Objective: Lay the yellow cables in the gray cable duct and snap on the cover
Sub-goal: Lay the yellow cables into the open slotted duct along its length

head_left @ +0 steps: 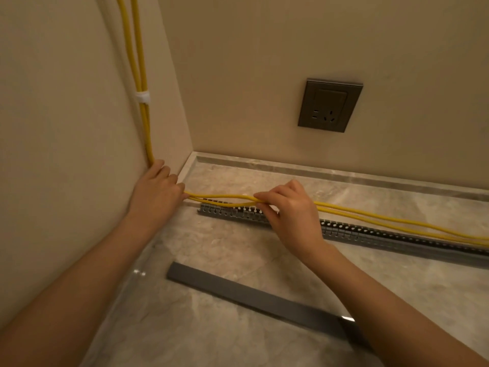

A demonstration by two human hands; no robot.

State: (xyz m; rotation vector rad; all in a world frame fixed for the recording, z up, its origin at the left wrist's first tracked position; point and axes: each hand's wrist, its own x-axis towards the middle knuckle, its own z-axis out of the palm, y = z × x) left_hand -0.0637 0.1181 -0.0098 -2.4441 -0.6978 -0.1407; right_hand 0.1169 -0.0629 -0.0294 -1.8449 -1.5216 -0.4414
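Two yellow cables [383,219] run down the left wall, bend at the floor and stretch to the right just above the gray slotted cable duct [370,234], which lies open on the marble floor. My left hand [156,190] presses the cables at the bend against the wall's foot. My right hand [288,207] pinches both cables over the duct's left part, holding them slightly above the slots. The flat gray cover [251,295] lies loose on the floor in front of the duct, apart from it.
A white tie [143,97] binds the cables on the left wall. A gray wall socket [329,105] sits on the back wall above the marble skirting [344,173]. The floor is glossy marble.
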